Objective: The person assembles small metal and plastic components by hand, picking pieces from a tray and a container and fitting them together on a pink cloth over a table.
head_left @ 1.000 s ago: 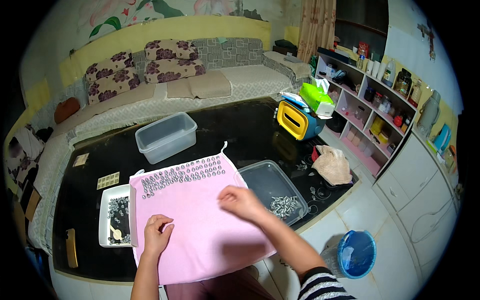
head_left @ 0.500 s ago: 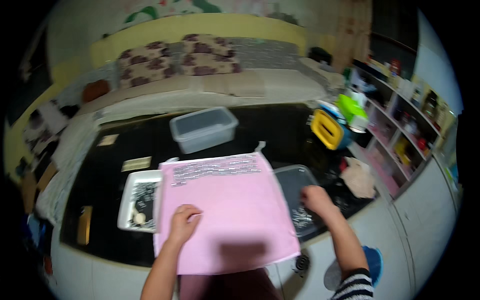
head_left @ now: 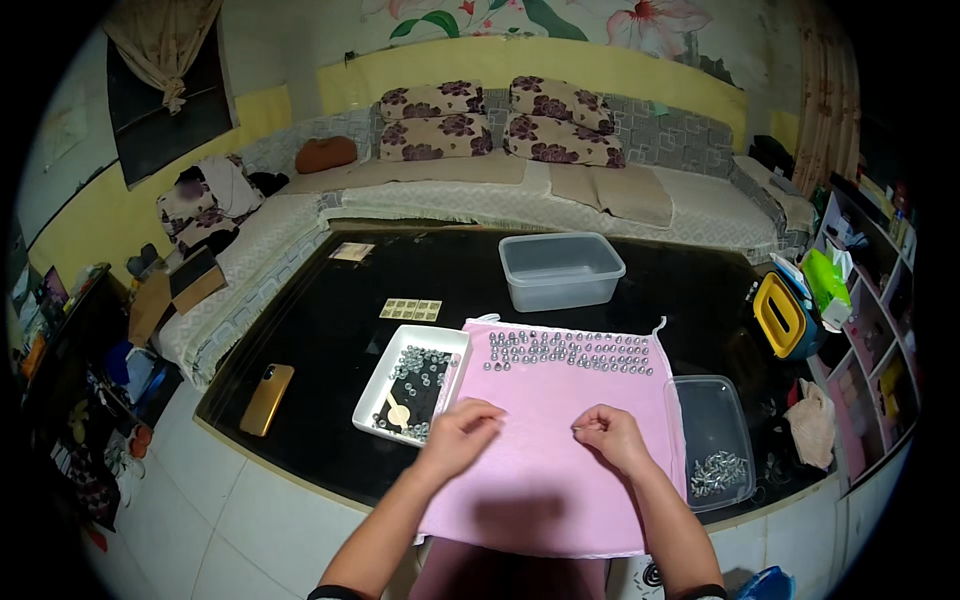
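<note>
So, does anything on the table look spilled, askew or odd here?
Nothing stands out. The small silvery pieces lie in neat rows on the pink cloth, and both hands, left hand and right hand, rest on it.

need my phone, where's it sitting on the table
In the head view the gold phone lies flat near the black table's front left edge, left of the white tray.

You've got dim indoor light from overhead, w/ your head's shadow on the pink cloth (head_left: pixel 560 440). Glossy black table (head_left: pixel 330 310) glares faintly. Sharp centre; fisheye bends edges, corners black.
</note>
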Demonstrator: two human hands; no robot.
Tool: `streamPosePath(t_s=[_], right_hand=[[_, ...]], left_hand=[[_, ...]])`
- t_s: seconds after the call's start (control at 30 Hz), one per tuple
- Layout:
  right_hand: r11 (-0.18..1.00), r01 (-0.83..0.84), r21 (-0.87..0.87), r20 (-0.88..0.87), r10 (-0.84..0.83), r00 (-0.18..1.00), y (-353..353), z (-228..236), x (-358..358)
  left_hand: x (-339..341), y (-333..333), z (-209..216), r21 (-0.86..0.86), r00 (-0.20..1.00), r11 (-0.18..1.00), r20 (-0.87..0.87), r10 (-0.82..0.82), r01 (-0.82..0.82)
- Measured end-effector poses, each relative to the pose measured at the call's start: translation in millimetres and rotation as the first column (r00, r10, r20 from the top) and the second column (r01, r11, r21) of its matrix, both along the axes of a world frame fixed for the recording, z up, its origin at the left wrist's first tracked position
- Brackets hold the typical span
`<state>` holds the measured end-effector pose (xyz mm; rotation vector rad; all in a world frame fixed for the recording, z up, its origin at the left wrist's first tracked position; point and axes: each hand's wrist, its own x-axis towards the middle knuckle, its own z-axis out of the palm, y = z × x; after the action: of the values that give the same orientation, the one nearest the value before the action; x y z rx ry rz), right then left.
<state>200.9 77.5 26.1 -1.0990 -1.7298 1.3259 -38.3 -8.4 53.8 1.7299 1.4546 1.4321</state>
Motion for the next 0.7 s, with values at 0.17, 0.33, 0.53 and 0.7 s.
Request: streamPosePath(t_s=[0.17,0.33,0.53,0.7], right_hand=[[0.993,0.053,-0.107,-0.101,-0.064,0.993,1,-11,-19],[0.997,0.065,-0.044,-0.069,-0.068,0.995,-2,-18,-19],[0.997,0.072,-0.007,-0.059,-0.072,0.996,-2,-19,-19],[0.998,0.056,-0.009,-0.099,-0.057,0.993,-4,-19,-20]], left_hand=[[-89,18,-3,-0.195,0.951,0.932,-0.109,0.290,-0.306],[-120,29,-10,-0.239,0.824,0.870,-0.498,0.272,-0.431],[-115,51,-19,-0.250,0.836,0.880,-0.492,0.244,-0.404],[-110,49,-14,-0.259,0.824,0.857,-0.492,0.281,-0.446]])
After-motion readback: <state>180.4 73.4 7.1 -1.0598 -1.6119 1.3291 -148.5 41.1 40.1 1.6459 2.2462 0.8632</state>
